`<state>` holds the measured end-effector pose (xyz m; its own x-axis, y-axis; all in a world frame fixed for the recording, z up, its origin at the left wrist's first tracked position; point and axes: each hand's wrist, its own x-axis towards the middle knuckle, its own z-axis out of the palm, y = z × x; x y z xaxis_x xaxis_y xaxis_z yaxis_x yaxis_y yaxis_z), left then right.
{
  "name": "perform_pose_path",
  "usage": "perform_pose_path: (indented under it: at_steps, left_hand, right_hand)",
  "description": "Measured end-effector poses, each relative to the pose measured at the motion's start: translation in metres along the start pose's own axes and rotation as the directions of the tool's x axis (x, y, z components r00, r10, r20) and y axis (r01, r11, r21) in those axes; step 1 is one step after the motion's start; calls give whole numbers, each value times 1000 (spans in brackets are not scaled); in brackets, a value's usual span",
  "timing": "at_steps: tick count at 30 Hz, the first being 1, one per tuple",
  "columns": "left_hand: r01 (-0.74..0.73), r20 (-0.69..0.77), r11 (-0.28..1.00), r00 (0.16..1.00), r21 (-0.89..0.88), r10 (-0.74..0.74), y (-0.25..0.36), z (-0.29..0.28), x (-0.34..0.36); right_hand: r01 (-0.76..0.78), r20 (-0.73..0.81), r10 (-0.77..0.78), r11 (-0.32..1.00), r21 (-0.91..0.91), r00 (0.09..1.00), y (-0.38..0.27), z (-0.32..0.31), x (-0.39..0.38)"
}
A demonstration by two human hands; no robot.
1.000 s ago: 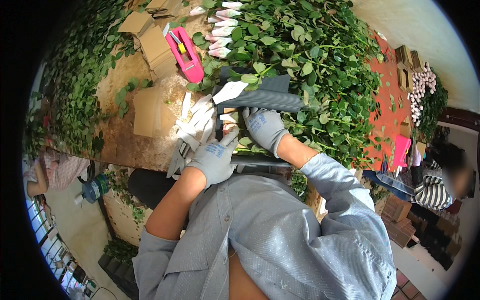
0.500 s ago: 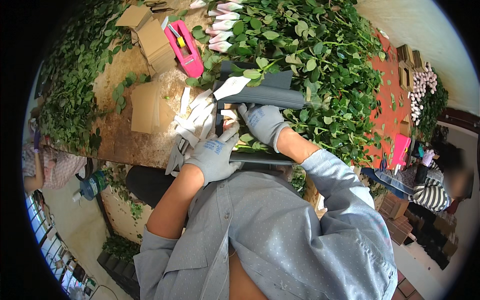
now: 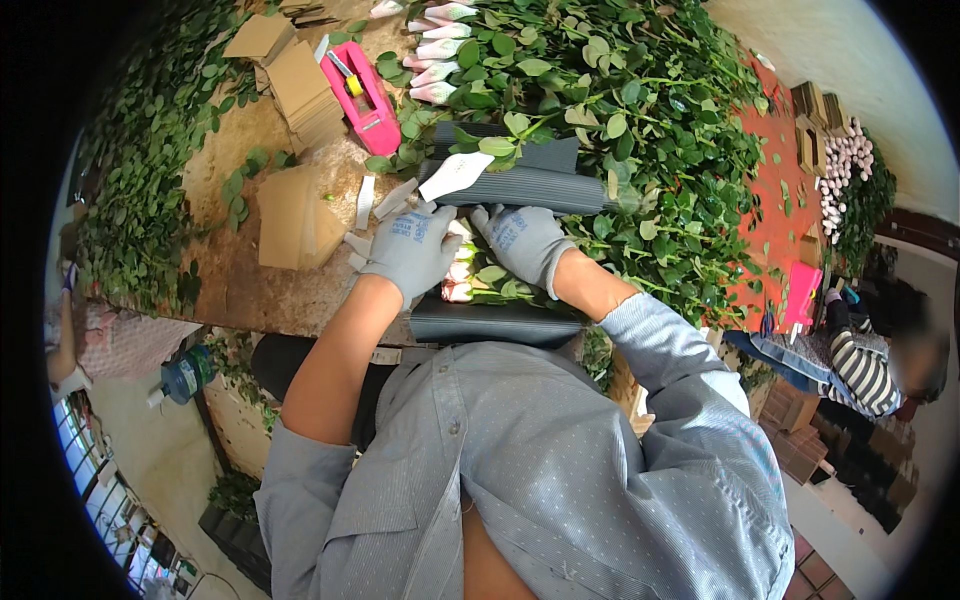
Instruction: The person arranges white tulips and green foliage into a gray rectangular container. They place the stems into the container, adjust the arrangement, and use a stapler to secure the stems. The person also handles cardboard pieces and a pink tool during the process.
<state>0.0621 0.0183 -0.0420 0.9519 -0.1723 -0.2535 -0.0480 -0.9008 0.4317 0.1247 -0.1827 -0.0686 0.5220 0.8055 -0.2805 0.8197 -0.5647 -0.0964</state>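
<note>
Both my hands wear grey gloves with blue print. My left hand (image 3: 412,252) is bent over the upper end of a row of pink and white rosebuds (image 3: 458,280), its fingers drawn together at the top bud. Beside it my right hand (image 3: 520,243) lies over the leafy stems, fingers extended toward the buds. Under the roses spreads a dark ribbed sheet (image 3: 495,325), whose near edge curves up by my waist. A dark ribbed roll (image 3: 540,191) lies just beyond my hands. On it rests a rosebud in a white sleeve (image 3: 456,177).
A pink tape dispenser (image 3: 362,100), cardboard pieces (image 3: 290,220) and white paper strips (image 3: 365,203) lie at left. Sleeved rosebuds (image 3: 440,48) and heaped leafy stems (image 3: 660,160) fill the far side. People work at both sides, one in striped sleeves (image 3: 862,375).
My left hand has moved up from the near edge to the top of the rosebud row, uncovering the lower buds. Several white strips have shifted or are now covered. My right hand stays nearly in place.
</note>
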Motion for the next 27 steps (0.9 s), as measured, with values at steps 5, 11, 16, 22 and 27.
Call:
perform_pose_path:
  at_steps: [5, 11, 16, 22, 27]
  left_hand:
    - [-48, -41, 991, 998, 121, 54, -23, 30, 10]
    - [-81, -31, 987, 996, 142, 87, -24, 22, 4]
    - [8, -3, 988, 1000, 152, -8, -40, 5, -8]
    - [186, 102, 943, 970, 275, -221, -58, -25, -32]
    - [-28, 90, 1000, 996, -1, 28, -8, -29, -50]
  right_hand:
    - [-21, -20, 21, 1000, 24, 1000, 0, -4, -1]
    - [-26, 14, 26, 999, 43, 1000, 1, -11, -2]
    - [-30, 19, 29, 997, 74, 999, 1, -10, 1]
    - [-30, -11, 31, 998, 48, 999, 0, -5, 0]
    - [-13, -38, 12, 1000, -7, 999, -6, -2, 0]
